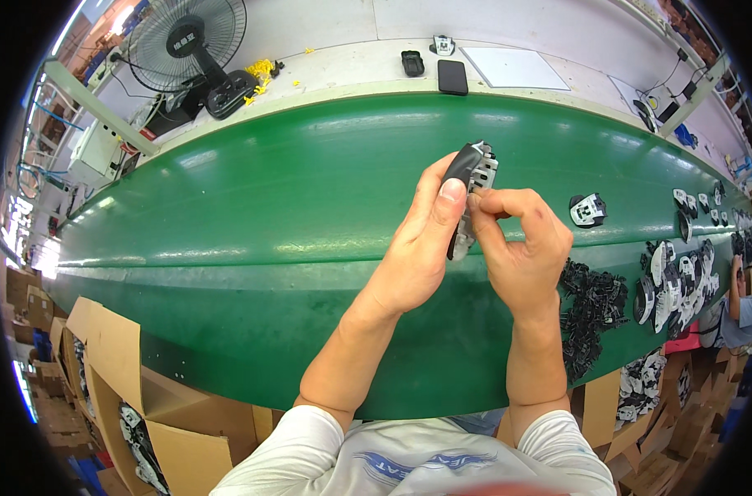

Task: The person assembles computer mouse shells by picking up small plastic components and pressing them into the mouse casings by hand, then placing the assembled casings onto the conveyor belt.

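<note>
The left hand is clamping the black-and-grey plastic mouse shell upright, long axis running near-to-far; the right hand is pinching its right edge.

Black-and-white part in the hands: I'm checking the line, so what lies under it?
Under the part shows only the green conveyor belt. Left hand and right hand cover its lower portion.

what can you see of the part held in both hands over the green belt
The black and grey plastic part is a small elongated piece: a dark curved shell on its left, a lighter grey ribbed frame on its right. It stands roughly upright above the green conveyor belt. The left hand grips it, thumb on the shell; the right hand pinches its grey side.
</note>
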### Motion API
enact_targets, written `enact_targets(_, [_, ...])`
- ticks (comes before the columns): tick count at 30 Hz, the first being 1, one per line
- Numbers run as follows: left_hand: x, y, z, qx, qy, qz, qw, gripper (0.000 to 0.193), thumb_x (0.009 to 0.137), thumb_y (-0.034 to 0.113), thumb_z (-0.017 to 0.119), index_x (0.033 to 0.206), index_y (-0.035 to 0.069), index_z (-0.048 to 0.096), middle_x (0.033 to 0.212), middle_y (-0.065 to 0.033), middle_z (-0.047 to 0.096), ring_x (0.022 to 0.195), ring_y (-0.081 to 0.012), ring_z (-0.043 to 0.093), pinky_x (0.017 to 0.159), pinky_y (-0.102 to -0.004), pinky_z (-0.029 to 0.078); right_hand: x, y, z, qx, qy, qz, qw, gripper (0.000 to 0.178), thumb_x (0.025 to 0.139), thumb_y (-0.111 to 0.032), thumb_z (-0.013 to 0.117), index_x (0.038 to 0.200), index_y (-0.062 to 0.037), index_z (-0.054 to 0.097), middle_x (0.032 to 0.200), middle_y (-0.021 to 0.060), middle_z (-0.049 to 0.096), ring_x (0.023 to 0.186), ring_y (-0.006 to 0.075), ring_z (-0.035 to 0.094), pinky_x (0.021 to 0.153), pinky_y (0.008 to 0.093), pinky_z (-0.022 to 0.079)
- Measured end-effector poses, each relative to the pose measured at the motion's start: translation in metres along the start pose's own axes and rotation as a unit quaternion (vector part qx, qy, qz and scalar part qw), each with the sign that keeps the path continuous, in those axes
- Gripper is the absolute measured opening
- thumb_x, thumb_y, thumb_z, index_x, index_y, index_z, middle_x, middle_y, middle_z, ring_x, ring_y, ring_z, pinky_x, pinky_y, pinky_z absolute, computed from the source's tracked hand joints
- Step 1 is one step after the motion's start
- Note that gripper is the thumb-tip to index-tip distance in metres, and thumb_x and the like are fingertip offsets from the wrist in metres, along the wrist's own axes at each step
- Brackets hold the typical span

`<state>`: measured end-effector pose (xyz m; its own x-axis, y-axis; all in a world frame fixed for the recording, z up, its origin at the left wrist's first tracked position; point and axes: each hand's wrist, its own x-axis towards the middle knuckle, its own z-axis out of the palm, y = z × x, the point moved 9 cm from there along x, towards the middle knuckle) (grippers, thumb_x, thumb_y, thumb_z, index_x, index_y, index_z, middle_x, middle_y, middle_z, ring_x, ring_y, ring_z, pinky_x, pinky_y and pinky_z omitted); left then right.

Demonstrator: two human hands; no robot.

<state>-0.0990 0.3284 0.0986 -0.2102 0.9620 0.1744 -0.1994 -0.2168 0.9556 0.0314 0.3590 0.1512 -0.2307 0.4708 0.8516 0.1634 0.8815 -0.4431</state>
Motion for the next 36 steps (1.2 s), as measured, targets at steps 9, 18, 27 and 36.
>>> enact_targets(9, [0.0,-0.002,0.003,-0.002,-0.022,0.017,1.0,0.065,0.117,0.051,0.04,0.159,0.002,0.041,0.138,-0.0098,0.06,0.126,-0.0166,0.056,0.109,-0.0337,0.046,0.007,0.008,0.002,-0.014,-0.072,0.023,0.997,0.019,0.084,0.002,0.083,0.097,-0.0061,0.072,0.09,0.0077,0.077,0.076,0.0233,0.075,0.068,0.0322,0.059])
enact_targets(18, [0.0,-0.009,0.007,-0.239,-0.02,-0.042,0.97,0.06,0.119,0.05,0.03,0.154,0.007,0.053,0.142,-0.0056,0.065,0.126,-0.016,0.064,0.109,-0.0367,0.052,0.011,0.015,-0.02,0.022,-0.043,0.047,0.998,0.035,0.089,-0.003,0.084,0.122,-0.003,0.072,0.121,0.0135,0.072,0.097,0.0213,0.073,0.084,0.0337,0.06])
enact_targets(27, [-0.01,-0.001,0.01,-0.185,-0.03,-0.012,0.982,0.054,0.111,0.022,0.05,0.16,0.005,0.038,0.143,-0.0097,0.06,0.122,-0.0176,0.064,0.092,-0.0395,0.06,-0.004,0.041,-0.007,0.28,-0.029,0.261,0.924,0.05,0.095,-0.003,0.078,0.14,-0.0002,0.059,0.128,0.0105,0.067,0.111,0.019,0.068,0.101,0.035,0.055])
enact_targets(36, [-0.005,0.005,-0.011,-0.046,0.084,0.088,0.991,0.047,0.099,-0.003,0.05,0.146,-0.004,0.054,0.134,-0.0116,0.066,0.122,-0.0173,0.064,0.107,-0.0345,0.052,-0.008,0.018,0.014,0.231,-0.066,0.191,0.952,0.069,0.091,0.008,0.069,0.155,-0.0008,0.046,0.147,0.0143,0.052,0.116,0.0216,0.068,0.095,0.0354,0.06])
